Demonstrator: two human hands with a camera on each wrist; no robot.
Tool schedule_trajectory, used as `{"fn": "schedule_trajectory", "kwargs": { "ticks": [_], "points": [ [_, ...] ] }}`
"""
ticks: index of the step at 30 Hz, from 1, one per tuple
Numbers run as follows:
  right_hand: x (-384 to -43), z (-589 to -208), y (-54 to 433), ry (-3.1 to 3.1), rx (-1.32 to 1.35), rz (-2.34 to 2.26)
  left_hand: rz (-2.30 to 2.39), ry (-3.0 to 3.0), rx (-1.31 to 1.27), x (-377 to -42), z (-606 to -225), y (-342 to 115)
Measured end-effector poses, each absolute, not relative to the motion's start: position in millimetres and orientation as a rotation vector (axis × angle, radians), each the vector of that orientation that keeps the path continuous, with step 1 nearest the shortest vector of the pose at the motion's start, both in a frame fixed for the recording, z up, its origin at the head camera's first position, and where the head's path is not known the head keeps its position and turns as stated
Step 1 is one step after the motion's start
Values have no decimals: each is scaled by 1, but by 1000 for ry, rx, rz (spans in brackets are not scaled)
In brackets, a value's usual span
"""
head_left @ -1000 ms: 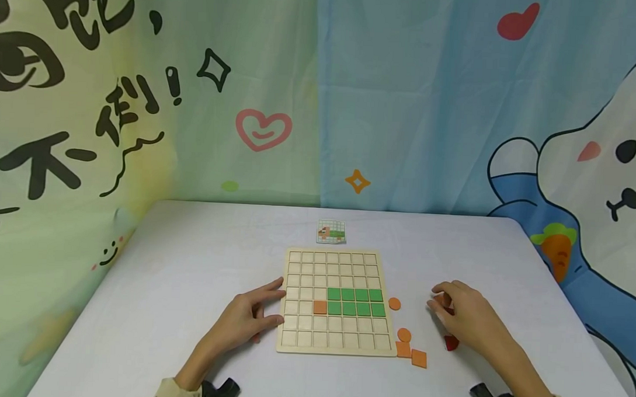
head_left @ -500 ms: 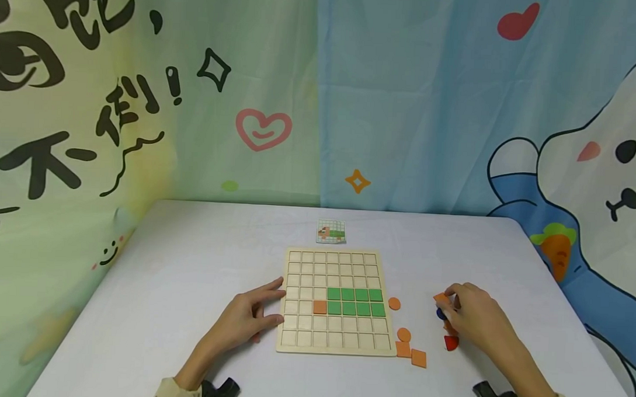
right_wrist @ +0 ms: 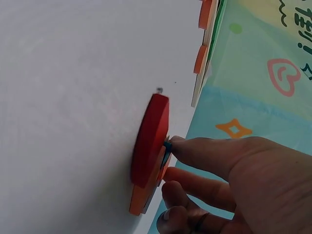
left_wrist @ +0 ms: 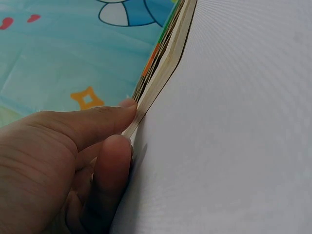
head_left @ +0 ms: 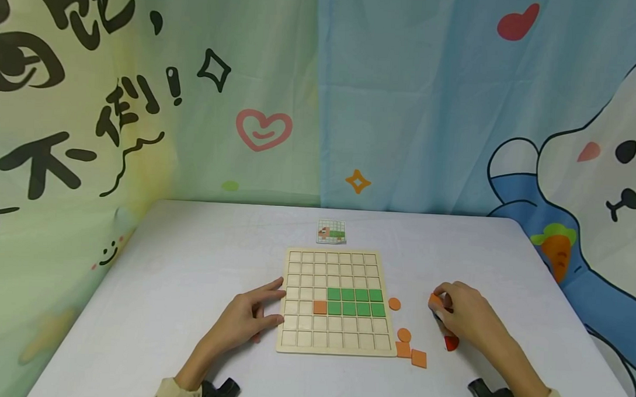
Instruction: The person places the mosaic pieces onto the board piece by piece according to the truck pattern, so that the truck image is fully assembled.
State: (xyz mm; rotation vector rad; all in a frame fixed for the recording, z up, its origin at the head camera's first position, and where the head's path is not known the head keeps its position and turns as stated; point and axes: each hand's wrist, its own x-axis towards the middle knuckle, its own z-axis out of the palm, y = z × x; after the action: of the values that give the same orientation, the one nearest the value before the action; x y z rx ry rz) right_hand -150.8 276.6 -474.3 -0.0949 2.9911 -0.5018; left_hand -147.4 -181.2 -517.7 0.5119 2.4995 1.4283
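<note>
A wooden grid board [head_left: 305, 344] lies on the table, holding two rows of green square tiles [head_left: 347, 302] and one orange tile [head_left: 320, 307]. My left hand [head_left: 251, 313] rests at the board's left edge, thumb and index finger apart and touching it; the left wrist view shows both fingertips at the board's side [left_wrist: 168, 63]. Right of the board, my right hand [head_left: 466, 312] pinches an orange piece [head_left: 435, 301] between thumb and fingers. Just below it lies a red piece [head_left: 451, 343]. In the right wrist view a blue piece [right_wrist: 166, 147] shows by the thumb tip, behind the red piece.
Orange round pieces [head_left: 404, 334] and orange square tiles [head_left: 419, 358] lie along the board's right side. Behind the board sits a small pattern card [head_left: 331, 231]. A printed curtain [head_left: 405, 108] hangs behind the white table [head_left: 217, 236].
My right hand shifted slightly right, uncovering orange and blue pieces, then came back left; an orange piece now shows at its fingertips. The left hand and board stayed put.
</note>
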Motion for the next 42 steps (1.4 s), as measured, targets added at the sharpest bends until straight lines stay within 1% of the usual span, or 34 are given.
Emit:
{"fn": "schedule_trajectory", "kwargs": {
  "ticks": [6, 12, 32, 42],
  "points": [
    [-150, -473, 281, 2950, -14, -482, 1434, 2493, 516, -147, -518, -181],
    [-150, -472, 284, 2932, -12, -489, 1428, 2501, 509, -148, -517, -181],
    [-148, -473, 282, 2971, -72, -502, 1427, 2497, 509, -147, -519, -181],
    [-144, -469, 266, 3025, -150, -518, 1428, 2495, 499, -147, -519, -181]
  ]
}}
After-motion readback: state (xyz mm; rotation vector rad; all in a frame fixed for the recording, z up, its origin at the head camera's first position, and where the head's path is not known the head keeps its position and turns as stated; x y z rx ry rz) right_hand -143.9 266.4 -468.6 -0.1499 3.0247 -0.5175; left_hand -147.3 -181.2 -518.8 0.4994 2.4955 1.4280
